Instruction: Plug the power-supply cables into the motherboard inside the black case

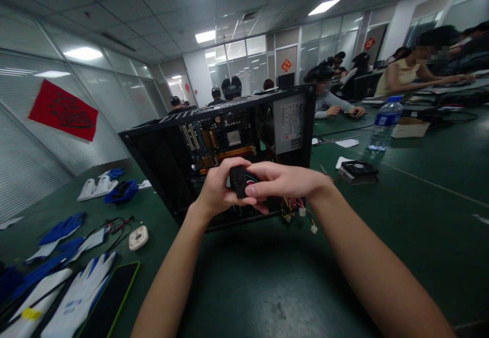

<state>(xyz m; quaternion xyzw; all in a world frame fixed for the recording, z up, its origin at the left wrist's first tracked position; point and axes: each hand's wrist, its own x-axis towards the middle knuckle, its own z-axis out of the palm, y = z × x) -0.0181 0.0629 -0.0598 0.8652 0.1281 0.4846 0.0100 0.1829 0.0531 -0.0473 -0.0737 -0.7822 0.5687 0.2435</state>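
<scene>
My left hand (221,188) is closed around a black rectangular cable connector (239,181), thumb below and fingers over the top. From the other side my right hand (280,180) grips the same connector near its wires, its thumb on the edge. A few coloured wires show between the hands. Just behind them an open computer case (153,175) stands on the table, with its motherboard (214,147) and power supply (288,124) exposed. Loose power cables with white plugs (301,212) hang out below my right wrist.
On the left of the green table (244,297) lie work gloves (82,297), a phone (114,297), a small white device (138,237) and a blue bin (121,191). To the right are a CPU cooler (358,171), a water bottle (385,124) and a cardboard box (410,128). Several people sit beyond.
</scene>
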